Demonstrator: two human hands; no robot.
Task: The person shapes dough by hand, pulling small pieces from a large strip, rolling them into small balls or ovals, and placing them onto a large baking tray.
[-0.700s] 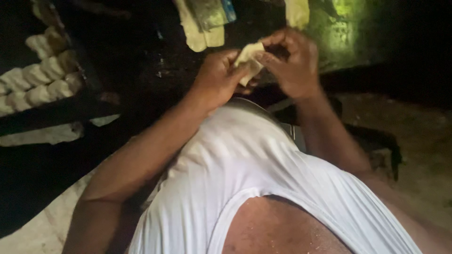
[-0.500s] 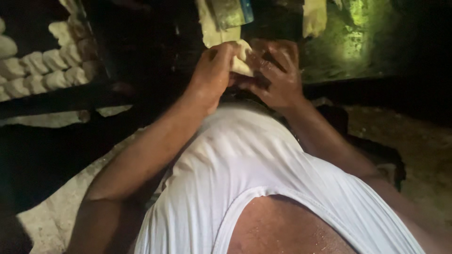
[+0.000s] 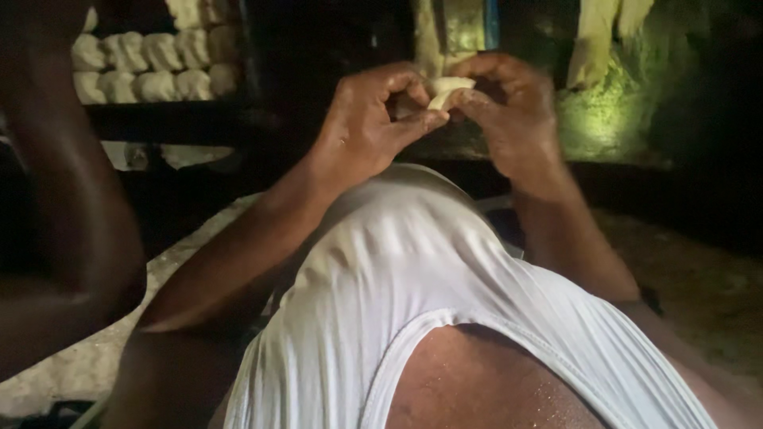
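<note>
Pinching a small pale dough piece (image 3: pixel 447 89) between both hands, left hand (image 3: pixel 373 119) and right hand (image 3: pixel 509 107) gripped it, I noted rows of dough pieces (image 3: pixel 151 63) nearby.

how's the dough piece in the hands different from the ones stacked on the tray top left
The dough piece is pinched between the left hand and right hand, thin and folded; the tray pieces lie untouched in rows, plumper and rounded. It is single, they are many. Both look pale cream.
</note>
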